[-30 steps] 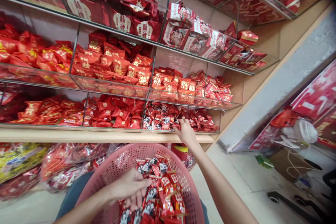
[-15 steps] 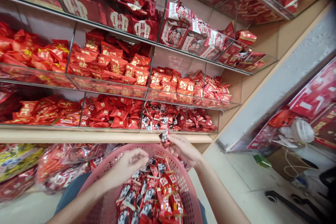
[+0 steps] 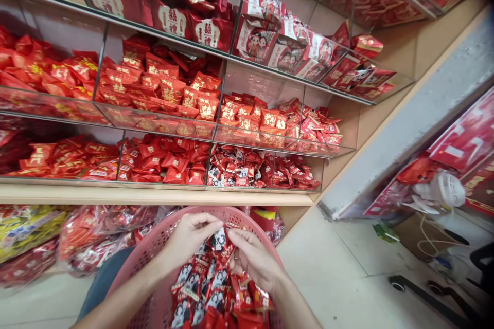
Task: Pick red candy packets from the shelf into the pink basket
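Observation:
Over the pink basket (image 3: 129, 280), both hands meet at a small red candy packet (image 3: 219, 241) with a black-and-white picture on it. My left hand (image 3: 193, 239) pinches its upper left edge with thumb and fingertips. From the other side, my right hand (image 3: 252, 257) grips the packet's right edge, fingers curled beneath. A heap of similar red candy packets (image 3: 193, 288) fills much of the basket under my hands; some carry black-and-white pictures, others are red and gold.
Just beyond the basket, the wooden shelf edge (image 3: 154, 195) runs across. Above it, clear-fronted compartments hold red packets (image 3: 170, 95) and gift boxes (image 3: 257, 38). Plastic bags of goods (image 3: 92, 231) lie below on the left. A white fan (image 3: 447, 189) stands at right.
My right hand has come down and left from the shelf front with the candy packet. My left hand has shifted slightly to meet it, and now both hold the packet above the basket.

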Tool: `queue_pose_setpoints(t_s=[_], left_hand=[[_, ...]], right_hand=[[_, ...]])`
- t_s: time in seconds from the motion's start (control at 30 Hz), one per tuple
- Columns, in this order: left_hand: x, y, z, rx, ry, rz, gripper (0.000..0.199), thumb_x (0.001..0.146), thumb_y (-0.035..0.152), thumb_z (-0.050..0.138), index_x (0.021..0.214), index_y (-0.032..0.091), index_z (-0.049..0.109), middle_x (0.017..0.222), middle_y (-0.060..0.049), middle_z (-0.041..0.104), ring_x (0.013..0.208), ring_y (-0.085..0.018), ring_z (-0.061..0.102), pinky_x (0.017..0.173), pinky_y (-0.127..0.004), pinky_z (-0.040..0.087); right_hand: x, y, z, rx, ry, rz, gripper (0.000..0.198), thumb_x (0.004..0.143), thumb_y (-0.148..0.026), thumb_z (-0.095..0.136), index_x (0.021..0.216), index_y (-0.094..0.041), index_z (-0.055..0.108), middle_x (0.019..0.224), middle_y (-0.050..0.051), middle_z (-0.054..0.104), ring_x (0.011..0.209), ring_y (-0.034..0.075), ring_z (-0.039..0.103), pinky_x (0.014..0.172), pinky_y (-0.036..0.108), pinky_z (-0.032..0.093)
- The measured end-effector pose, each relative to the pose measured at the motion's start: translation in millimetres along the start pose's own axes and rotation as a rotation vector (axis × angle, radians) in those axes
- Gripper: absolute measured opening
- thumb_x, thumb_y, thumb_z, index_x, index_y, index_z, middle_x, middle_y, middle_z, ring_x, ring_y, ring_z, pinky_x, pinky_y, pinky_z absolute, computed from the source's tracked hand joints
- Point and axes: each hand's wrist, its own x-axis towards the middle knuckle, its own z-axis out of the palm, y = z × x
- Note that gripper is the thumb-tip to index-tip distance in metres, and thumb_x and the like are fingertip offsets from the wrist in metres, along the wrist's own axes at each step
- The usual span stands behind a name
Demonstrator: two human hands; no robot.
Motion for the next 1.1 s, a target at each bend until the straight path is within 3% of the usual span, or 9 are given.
queue_pose_setpoints(t_s=[0.2,0.47,0.6,0.73,0.87,1.1], left_hand=[[1.1,-13.9,3.5,0.000,0.130,-0.050,0.033,0.072,0.046,0.060,0.070,0.013,0.063,0.062,0.000,0.054,0.058,-0.010,0.044,0.056,-0.020,0.038],[-5.4,-17.1,6.9,0.009,0.174,-0.016,0.034,0.074,0.047,0.058,0.070,0.013,0.061,0.067,-0.001,0.056,0.064,-0.012,0.046,0.062,-0.021,0.038],[-10.4,-21.2,6.9,0.024,0.096,-0.053,0.033,0.076,0.045,0.057,0.074,0.013,0.061,0.065,-0.001,0.053,0.062,-0.011,0.045,0.059,-0.022,0.037],[-17.0,-25.0,8.3,0.039,-0.009,-0.093,0.033,0.077,0.045,0.055,0.071,0.013,0.055,0.061,0.001,0.047,0.058,-0.010,0.039,0.055,-0.022,0.031],[-24.6,-25.3,9.2,0.039,-0.003,-0.094,0.035,0.077,0.047,0.055,0.068,0.013,0.051,0.060,0.003,0.041,0.057,-0.009,0.034,0.054,-0.022,0.027],[-32.6,-23.3,10.3,0.041,0.048,-0.102,0.036,0.075,0.048,0.056,0.069,0.013,0.056,0.060,0.000,0.049,0.058,-0.011,0.041,0.057,-0.023,0.032]], right_hand=[[-6.2,17.1,3.7,-0.147,0.226,-0.151,0.048,0.066,-0.052,0.070,0.095,-0.015,0.058,0.070,-0.002,0.057,0.048,0.007,0.055,0.037,0.016,0.035],[-3.7,26.6,0.7,-0.265,0.314,-0.225,0.044,0.078,-0.060,0.050,0.087,-0.017,0.058,0.047,-0.004,0.049,0.042,0.012,0.050,0.041,0.022,0.037],[-8.6,28.4,-1.7,-0.600,0.435,-0.397,0.039,0.089,-0.051,0.036,0.070,-0.020,0.052,0.050,-0.003,0.044,0.046,0.012,0.042,0.046,0.024,0.032],[-15.9,25.3,-4.7,-0.890,0.535,-0.504,0.032,0.092,-0.039,0.033,0.076,-0.022,0.055,0.062,0.000,0.052,0.056,0.014,0.046,0.056,0.026,0.033],[-19.8,23.5,-8.3,-0.896,0.547,-0.515,0.029,0.093,-0.037,0.032,0.080,-0.022,0.054,0.066,0.001,0.054,0.060,0.015,0.047,0.059,0.026,0.035],[-20.1,20.5,-5.7,-0.773,0.534,-0.511,0.033,0.092,-0.040,0.033,0.068,-0.021,0.045,0.059,-0.002,0.041,0.054,0.014,0.037,0.053,0.025,0.030]])
